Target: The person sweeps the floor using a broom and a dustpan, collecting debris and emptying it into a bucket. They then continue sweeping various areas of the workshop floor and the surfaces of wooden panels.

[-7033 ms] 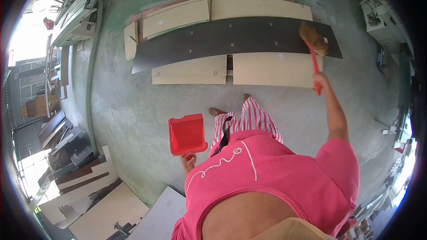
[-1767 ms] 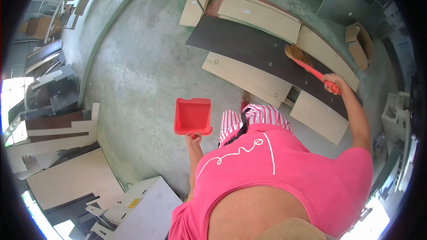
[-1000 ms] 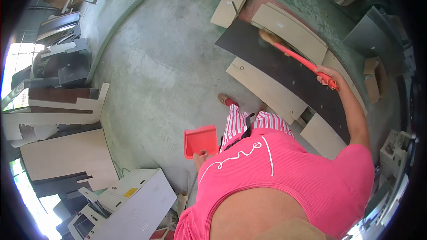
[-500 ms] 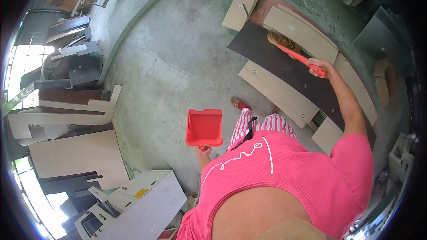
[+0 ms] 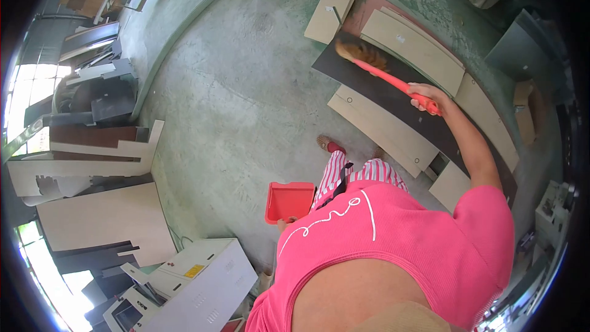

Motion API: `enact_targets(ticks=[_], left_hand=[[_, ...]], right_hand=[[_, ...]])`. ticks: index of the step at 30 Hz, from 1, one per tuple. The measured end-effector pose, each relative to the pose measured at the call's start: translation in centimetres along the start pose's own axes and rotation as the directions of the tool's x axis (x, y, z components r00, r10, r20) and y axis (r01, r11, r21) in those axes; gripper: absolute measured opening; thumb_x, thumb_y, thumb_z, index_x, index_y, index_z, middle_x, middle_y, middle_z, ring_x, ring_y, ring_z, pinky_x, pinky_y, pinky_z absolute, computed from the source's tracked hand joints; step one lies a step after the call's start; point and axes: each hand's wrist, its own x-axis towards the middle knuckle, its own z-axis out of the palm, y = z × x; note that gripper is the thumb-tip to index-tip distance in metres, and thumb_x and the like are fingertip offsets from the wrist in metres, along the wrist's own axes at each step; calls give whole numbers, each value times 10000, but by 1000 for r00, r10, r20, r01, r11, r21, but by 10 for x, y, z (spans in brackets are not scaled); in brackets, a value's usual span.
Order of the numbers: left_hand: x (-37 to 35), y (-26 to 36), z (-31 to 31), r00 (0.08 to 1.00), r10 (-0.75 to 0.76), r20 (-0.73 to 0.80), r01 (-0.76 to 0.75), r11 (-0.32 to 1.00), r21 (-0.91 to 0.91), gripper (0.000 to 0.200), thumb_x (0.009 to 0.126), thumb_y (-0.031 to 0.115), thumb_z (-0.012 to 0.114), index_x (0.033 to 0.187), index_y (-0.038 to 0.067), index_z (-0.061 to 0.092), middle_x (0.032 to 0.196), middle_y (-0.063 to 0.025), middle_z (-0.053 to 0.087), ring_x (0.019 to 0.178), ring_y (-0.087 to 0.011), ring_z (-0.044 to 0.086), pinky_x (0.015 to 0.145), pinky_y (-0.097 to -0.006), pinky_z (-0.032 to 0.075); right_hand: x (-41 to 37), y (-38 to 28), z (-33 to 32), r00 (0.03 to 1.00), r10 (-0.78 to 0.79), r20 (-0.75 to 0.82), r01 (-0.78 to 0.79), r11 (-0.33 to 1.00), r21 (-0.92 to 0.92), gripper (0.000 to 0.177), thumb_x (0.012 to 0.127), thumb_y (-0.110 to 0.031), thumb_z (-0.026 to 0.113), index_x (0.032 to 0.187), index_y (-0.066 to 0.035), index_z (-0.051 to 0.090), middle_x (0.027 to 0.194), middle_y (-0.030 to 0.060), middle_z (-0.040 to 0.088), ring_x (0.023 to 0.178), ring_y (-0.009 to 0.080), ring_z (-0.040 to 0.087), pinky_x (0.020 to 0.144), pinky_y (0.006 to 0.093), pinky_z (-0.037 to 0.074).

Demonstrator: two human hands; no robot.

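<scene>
My right hand is wrapped round the red handle of a long-bristled hand brush. The tan bristles, somewhat blurred, lie over the left end of a long dark board. Down at my left side, my left hand grips a red dustpan by its handle, partly hidden by my shirt. The pan's open tray faces up and nothing shows inside it.
Pale boards lie in front of the dark one, and another pale board lies behind it. A white machine cabinet stands at lower left. Panels lean along the left side. An open cardboard box is at right.
My right hand and the brush have moved left along the dark board. My left hand has drawn the dustpan down and slightly right, closer to my body.
</scene>
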Motion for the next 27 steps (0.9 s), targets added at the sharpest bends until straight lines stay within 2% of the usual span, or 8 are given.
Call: enact_targets(ticks=[3,5,8,12,15,18,24,27], left_hand=[[11,0,-13,998,-17,-52,15,998,-53,128,664,118,483,696,42,386,574,-54,384,530,-183,417,472,-282,406],[18,1,-12,943,132,306,-162,984,73,111,661,101,473,699,44,386,584,-55,380,555,-180,412,499,-292,410],[18,4,9,979,132,158,-130,991,-19,101,666,101,466,699,46,388,602,-60,386,547,-176,404,496,-303,408],[17,19,20,931,179,318,-231,964,132,123,679,122,468,729,44,387,631,-69,389,543,-174,398,495,-297,408],[7,28,20,927,234,294,-293,940,173,144,684,136,470,749,43,382,653,-73,393,551,-173,400,495,-294,409],[5,23,24,926,259,273,-327,914,242,165,688,150,473,768,43,377,676,-77,397,558,-172,403,495,-292,409],[9,-2,39,979,179,97,-201,919,338,230,695,186,467,831,39,355,766,-93,404,588,-168,409,494,-282,410],[-18,-31,41,907,69,416,-264,863,430,247,695,203,459,864,54,358,838,-87,413,619,-161,413,505,-278,415]], right_hand=[[8,-1,3,1000,-17,-20,19,997,81,299,783,-223,466,1032,-104,350,503,27,402,352,90,404,285,203,337],[21,-4,7,999,-48,0,48,992,116,282,784,-217,463,1011,-94,352,505,23,396,354,89,403,283,203,334],[76,-19,21,985,-158,-63,155,987,-51,333,712,-193,509,992,-81,369,511,21,414,372,102,413,304,238,350],[160,-26,42,976,-179,-125,178,984,-19,359,684,-185,524,985,-42,390,527,42,458,397,160,476,319,295,383],[196,-20,68,973,12,-233,-32,996,-80,336,684,-164,514,963,-31,381,522,50,469,430,197,518,346,333,412],[174,-12,85,970,9,-242,-53,983,-177,326,684,-155,499,942,-30,345,578,84,456,433,192,512,359,339,431],[82,25,61,990,-104,-96,66,938,-341,657,696,-190,489,1267,-38,204,644,77,479,435,156,487,357,293,406],[38,65,55,976,-215,-23,203,951,-231,600,716,-204,490,1252,-65,258,622,47,459,420,118,455,358,256,392]])
